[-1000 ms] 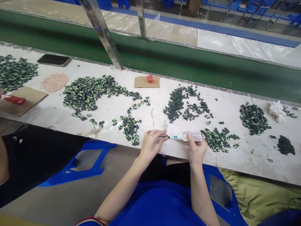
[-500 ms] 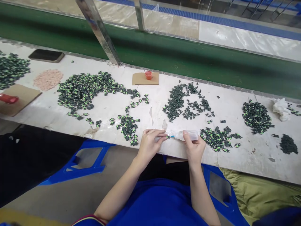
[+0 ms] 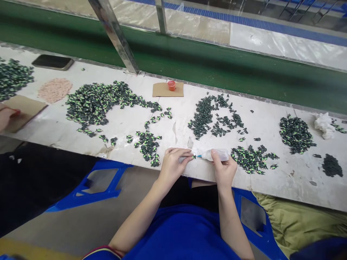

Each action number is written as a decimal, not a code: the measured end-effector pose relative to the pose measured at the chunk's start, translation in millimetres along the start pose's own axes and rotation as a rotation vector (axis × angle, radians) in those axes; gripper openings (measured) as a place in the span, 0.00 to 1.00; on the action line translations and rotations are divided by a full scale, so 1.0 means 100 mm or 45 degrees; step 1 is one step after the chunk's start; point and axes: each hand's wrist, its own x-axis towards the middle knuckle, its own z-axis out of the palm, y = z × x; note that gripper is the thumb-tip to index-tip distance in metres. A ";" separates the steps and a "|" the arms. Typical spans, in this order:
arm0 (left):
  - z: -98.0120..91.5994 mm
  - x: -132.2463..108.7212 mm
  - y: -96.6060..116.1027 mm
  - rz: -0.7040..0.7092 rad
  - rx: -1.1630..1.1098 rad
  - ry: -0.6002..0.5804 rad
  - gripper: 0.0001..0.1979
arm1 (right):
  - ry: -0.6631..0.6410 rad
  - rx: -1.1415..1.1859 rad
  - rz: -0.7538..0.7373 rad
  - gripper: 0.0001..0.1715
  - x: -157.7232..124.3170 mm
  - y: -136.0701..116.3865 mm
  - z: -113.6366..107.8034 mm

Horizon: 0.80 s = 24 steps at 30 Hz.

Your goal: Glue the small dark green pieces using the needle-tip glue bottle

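Observation:
Between the fingertips of my left hand a small dark green piece is pinched. My right hand is closed around a clear squeeze bottle with a blue needle tip. The tip points left and reaches the small piece or very close to it; I cannot tell if they touch. Left of my hands lies a small pile of dark pieces with bright green marks. On the right, beside the bottle, is another pile of such pieces. Plain dark green pieces lie beyond my hands.
A red pot stands on cardboard at the back. Leftward are a large pile of dark pieces, pink bits and a phone. A co-worker's hand is at far left. A metal post rises behind the table.
The co-worker's hand has come into view at the far left, over the red thing on the cardboard. My own hands and the bottle have hardly moved.

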 end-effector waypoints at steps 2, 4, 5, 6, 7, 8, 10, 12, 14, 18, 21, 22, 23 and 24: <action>0.00 0.00 0.00 0.001 0.001 -0.002 0.06 | 0.004 0.002 -0.001 0.18 0.00 0.02 -0.01; 0.00 0.00 0.00 -0.004 0.001 -0.001 0.06 | 0.005 0.008 0.002 0.18 0.00 0.03 -0.01; 0.00 0.00 0.00 -0.005 0.000 0.001 0.06 | 0.004 0.011 0.005 0.18 0.00 0.04 -0.02; 0.01 0.00 0.00 -0.005 0.000 0.003 0.07 | 0.000 0.013 0.008 0.18 0.01 0.05 -0.02; 0.01 0.00 0.00 -0.004 0.001 0.006 0.07 | -0.002 0.012 0.010 0.18 0.01 0.06 -0.02; 0.01 0.00 0.00 -0.002 0.002 0.009 0.07 | -0.007 0.010 0.013 0.18 0.01 0.06 -0.02; 0.01 0.00 0.00 0.000 0.003 0.013 0.07 | -0.011 0.001 0.014 0.18 0.01 0.05 -0.02; 0.01 0.00 0.00 -0.003 0.001 0.011 0.07 | -0.010 -0.001 0.011 0.18 0.01 0.04 -0.01; 0.01 0.00 0.01 -0.011 -0.002 0.006 0.07 | -0.010 0.003 0.006 0.17 0.00 0.02 -0.01; 0.00 0.01 0.02 -0.030 -0.009 -0.002 0.06 | 0.003 0.015 0.012 0.17 0.00 0.03 -0.01; 0.00 0.01 0.02 -0.049 -0.023 -0.026 0.05 | 0.053 0.075 0.028 0.17 0.01 0.07 -0.03; 0.00 0.01 0.01 -0.053 -0.031 -0.036 0.05 | 0.085 0.120 0.034 0.18 0.02 0.09 -0.04; 0.01 0.01 0.01 -0.056 -0.038 -0.046 0.05 | 0.119 0.175 0.038 0.18 0.02 0.10 -0.06; 0.01 0.01 0.00 -0.056 -0.042 -0.057 0.06 | 0.152 0.230 0.036 0.19 0.03 0.11 -0.07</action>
